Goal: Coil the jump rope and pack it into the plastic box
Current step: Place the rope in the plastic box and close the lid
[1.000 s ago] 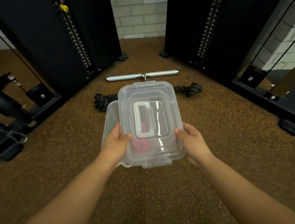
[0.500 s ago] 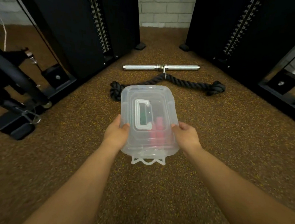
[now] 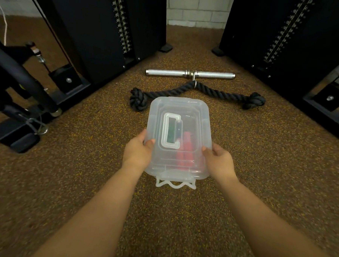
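A clear plastic box with its lid on sits over the brown speckled floor in front of me. Through the lid I see the jump rope's red handles and something dark green under the lid's handle. My left hand grips the box's left side, thumb on the lid. On the box's right side my right hand holds it the same way. A clasp hangs loose at the near end.
A black knotted rope attachment lies on the floor just beyond the box, clipped to a steel bar. Black weight-stack towers stand left and right. More machine parts crowd the far left.
The lid, which sat askew over the box, now lies square on it. The box has come lower and closer, and the view has tilted so the whole rope attachment shows.
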A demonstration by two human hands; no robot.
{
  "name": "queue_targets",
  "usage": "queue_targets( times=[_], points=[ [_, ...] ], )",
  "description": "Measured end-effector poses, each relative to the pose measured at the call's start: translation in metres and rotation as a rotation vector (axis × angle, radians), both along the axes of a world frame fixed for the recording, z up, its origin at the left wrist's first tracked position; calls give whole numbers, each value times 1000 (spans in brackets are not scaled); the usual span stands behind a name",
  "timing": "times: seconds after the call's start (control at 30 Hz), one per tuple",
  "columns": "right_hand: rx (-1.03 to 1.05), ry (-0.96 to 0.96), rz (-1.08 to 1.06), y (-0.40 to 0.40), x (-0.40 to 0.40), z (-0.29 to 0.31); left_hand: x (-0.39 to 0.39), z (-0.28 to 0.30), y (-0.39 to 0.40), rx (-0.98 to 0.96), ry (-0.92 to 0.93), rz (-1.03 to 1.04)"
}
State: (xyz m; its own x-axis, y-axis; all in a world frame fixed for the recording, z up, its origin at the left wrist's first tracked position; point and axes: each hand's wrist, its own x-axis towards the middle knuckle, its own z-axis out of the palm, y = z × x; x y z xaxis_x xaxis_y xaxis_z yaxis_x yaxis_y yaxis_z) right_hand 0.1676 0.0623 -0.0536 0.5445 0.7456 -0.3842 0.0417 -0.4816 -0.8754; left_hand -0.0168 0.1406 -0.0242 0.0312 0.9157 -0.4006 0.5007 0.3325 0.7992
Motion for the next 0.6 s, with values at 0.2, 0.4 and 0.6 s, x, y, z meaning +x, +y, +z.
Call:
queue_targets(
  times=[0.2,0.4,0.6],
  points=[
    [-18,-139,46,-1,2,7,-2,6,9,-125,76,25],
    [-64,-185,49,-10,0,8,-5,8,10,-222,107,-8],
    [-81,-203,67,-28,-8,10,-18,7,-8,-295,90,-50]
  ],
)
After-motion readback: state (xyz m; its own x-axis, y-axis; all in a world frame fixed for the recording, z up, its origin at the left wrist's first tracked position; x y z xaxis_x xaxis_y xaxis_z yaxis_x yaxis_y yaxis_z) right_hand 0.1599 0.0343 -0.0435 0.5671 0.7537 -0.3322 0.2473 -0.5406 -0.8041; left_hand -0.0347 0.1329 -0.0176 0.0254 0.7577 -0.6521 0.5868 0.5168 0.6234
